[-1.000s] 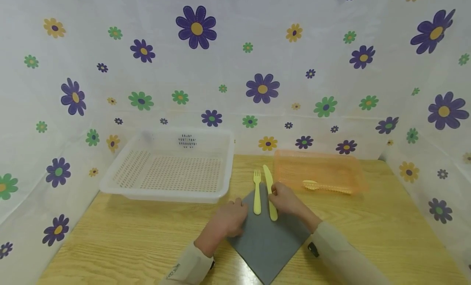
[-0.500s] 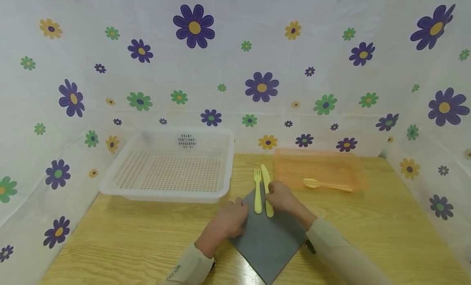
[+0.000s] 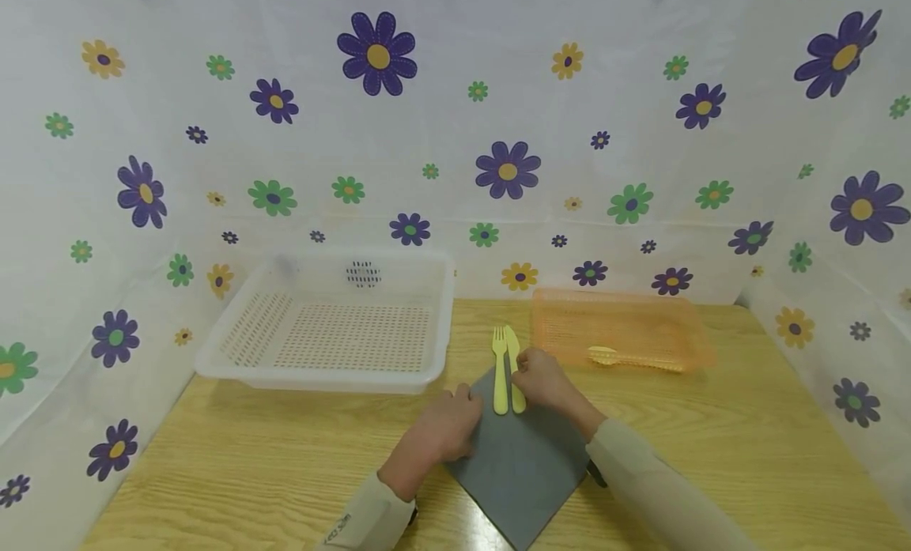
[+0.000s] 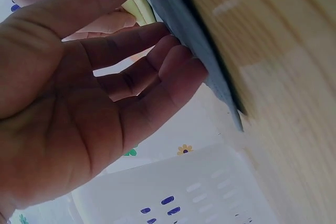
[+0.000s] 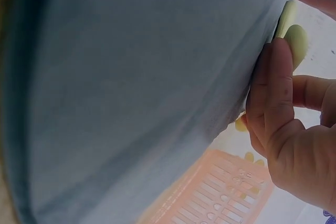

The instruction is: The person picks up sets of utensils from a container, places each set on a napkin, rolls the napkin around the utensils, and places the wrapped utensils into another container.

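At the far corner of the grey cloth (image 3: 523, 472), the yellow fork (image 3: 500, 377) and yellow knife (image 3: 519, 401) lie close together, heads extending past it. The right hand (image 3: 546, 379) pinches the knife; the left hand (image 3: 448, 424) grips nothing, its relaxed fingers touching the cloth's left edge. Pushing the knife further left could knock the fork askew. Any sideways drag might ruck or turn the cloth if the left fingers press too lightly, and lifting them abruptly could tug its edge. Beyond the cloth to the right, the orange basket (image 3: 626, 296) sits near enough that a careless withdrawal might bump it.
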Available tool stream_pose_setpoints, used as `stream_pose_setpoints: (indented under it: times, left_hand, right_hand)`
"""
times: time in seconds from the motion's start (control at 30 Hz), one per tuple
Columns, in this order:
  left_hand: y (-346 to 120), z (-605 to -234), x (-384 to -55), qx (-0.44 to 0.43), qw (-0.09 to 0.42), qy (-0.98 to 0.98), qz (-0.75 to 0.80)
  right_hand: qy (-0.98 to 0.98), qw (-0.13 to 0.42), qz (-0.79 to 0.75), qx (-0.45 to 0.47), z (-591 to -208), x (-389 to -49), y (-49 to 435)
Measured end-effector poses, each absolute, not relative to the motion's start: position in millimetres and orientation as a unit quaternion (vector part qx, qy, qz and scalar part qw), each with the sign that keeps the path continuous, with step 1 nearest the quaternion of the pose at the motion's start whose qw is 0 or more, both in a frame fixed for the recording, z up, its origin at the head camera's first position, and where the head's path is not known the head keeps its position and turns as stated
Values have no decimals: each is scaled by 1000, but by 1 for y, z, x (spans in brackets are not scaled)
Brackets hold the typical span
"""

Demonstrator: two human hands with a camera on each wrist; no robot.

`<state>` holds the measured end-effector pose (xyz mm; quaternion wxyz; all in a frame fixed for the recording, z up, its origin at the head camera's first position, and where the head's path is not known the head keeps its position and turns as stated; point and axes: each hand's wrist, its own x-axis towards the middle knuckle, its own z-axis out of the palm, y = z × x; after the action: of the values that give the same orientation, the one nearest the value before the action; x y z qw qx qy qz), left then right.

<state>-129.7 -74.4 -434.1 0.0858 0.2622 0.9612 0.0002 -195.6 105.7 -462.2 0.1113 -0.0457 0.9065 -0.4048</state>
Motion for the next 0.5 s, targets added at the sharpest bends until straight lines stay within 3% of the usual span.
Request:
stream_pose_setpoints:
  times: [0.5]
  left_hand:
    - [-75, -434, -129, 262, 91, 961, 1]
  right_hand:
    - [923, 133, -360, -33, -461, -200, 98]
